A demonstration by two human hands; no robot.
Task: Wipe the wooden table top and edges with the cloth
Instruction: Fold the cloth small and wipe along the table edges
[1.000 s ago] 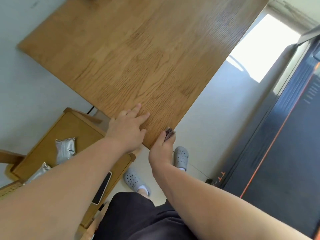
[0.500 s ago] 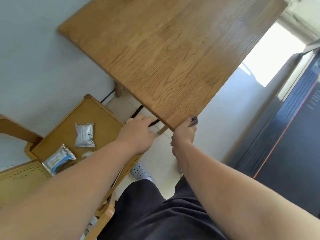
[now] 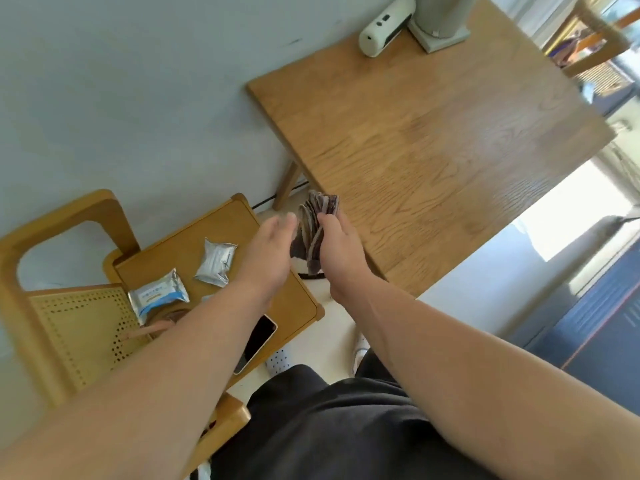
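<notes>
the right hand (image 3: 341, 244) had its grip closed around a bunched dark brown striped cloth (image 3: 313, 233), holding it in the air just off the near left edge of the light oak wooden table (image 3: 433, 133). the left hand (image 3: 268, 252) sat just beside the cloth with fingers straight and spread wide, gripping nothing. below the left forearm stood a small yellow-brown wooden side table (image 3: 194, 237) with two silver foil packets (image 3: 216, 263) and a black smartphone (image 3: 258, 341) lying on it. at the far end of the oak table lay a cream-coloured plastic device (image 3: 384, 26) next to a pale grey base (image 3: 441, 32).
</notes>
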